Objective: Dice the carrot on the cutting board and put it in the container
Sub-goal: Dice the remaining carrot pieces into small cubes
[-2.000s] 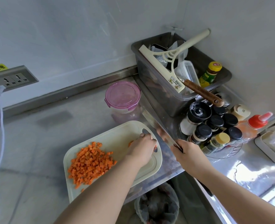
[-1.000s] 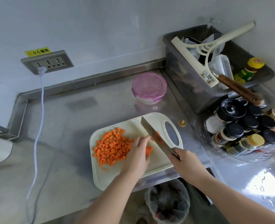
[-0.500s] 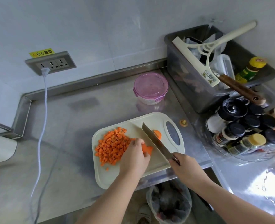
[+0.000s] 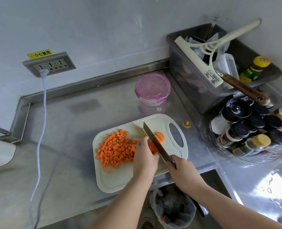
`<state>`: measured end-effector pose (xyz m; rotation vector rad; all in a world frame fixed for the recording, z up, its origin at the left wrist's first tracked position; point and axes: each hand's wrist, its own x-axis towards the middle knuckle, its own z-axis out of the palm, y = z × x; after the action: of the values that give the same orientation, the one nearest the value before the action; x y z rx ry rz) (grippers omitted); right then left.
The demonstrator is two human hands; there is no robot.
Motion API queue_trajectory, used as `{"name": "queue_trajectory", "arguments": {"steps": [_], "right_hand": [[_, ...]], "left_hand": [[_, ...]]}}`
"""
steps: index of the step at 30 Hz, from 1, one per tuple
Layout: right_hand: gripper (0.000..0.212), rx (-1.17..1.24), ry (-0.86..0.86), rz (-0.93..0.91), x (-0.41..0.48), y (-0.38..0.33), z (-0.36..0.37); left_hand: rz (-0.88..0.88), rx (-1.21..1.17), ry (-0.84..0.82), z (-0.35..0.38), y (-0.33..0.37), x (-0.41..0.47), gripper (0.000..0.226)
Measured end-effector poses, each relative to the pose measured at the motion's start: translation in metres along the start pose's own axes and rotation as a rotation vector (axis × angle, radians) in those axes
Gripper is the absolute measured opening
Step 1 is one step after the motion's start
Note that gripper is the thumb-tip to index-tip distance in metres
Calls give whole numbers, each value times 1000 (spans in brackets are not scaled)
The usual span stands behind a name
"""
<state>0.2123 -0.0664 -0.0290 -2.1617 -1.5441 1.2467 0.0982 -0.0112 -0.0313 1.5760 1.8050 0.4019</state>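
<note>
I see the left hand [image 4: 144,156] curled down on the last carrot piece [image 4: 152,147], in the middle of the cutting board [image 4: 120,180]. The right hand [image 4: 181,171] is closed around the handle of the knife [image 4: 155,142], whose blade runs along the right side of the left hand, very close to the fingers. This closeness is the first risk, I judge: the piece is short, so there is little to hold, and if it rolls or the fingers slide to the right, the blade can meet a fingertip. One round slice [image 4: 160,136] lies just right of the blade; it is not yet diced and may be forgotten or pushed away. The heap of diced carrot [image 4: 117,149] sits on the left half of the board, touching the left hand, and a quick move of the wrist can scatter cubes onto the bench [image 4: 70,129]. The board lies close to the near edge of the bench, above a waste bag [image 4: 173,207], so a hard push may send cubes down there. The container [image 4: 151,101] stands beyond the far side of the board with its pink lid [image 4: 153,85] on, so nothing can go in until somebody opens it.
</note>
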Motion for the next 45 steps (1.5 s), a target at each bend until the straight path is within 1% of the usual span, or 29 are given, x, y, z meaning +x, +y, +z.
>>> {"name": "queue_trajectory", "arguments": {"steps": [2, 6, 11, 14, 20, 23, 26, 28, 32, 36, 40, 45], "right_hand": [[23, -5, 4, -6, 6, -2, 0], [22, -48, 39, -28, 11, -1, -2], [20, -115, 41, -55, 8, 6, -2], [20, -147, 53, -58, 10, 7, -4], [32, -256, 2, -82, 10, 1, -3], [33, -298, 60, -86, 11, -3, -11], [35, -301, 124, -116, 7, -5, -14], [35, -325, 98, -110, 3, -8, -11], [39, -418, 53, -80, 1, -9, 2], [40, -408, 54, -62, 3, -7, 6], [42, -417, 68, -61, 2, -8, 6], [35, -397, 53, -33, 2, -10, 3]], "left_hand": [[-15, -52, 28, 1, 1, 3, 53], [-65, -62, 48, 3, -3, 9, 48], [-96, -88, 60, 6, -3, 14, 30], [-116, -106, 62, 7, -2, 17, 26], [-182, -205, 58, 8, -6, 19, 21], [-227, -319, 32, 9, -7, 22, 9], [-249, -366, 21, 9, -8, 23, 12], [-253, -357, 29, 11, -10, 24, 7], [-261, -359, 27, 11, -11, 25, 10], [-261, -370, 29, 12, -11, 26, 7], [-257, -369, 36, 12, -13, 26, 9], [-266, -374, 36, 13, -13, 26, 8]]}}
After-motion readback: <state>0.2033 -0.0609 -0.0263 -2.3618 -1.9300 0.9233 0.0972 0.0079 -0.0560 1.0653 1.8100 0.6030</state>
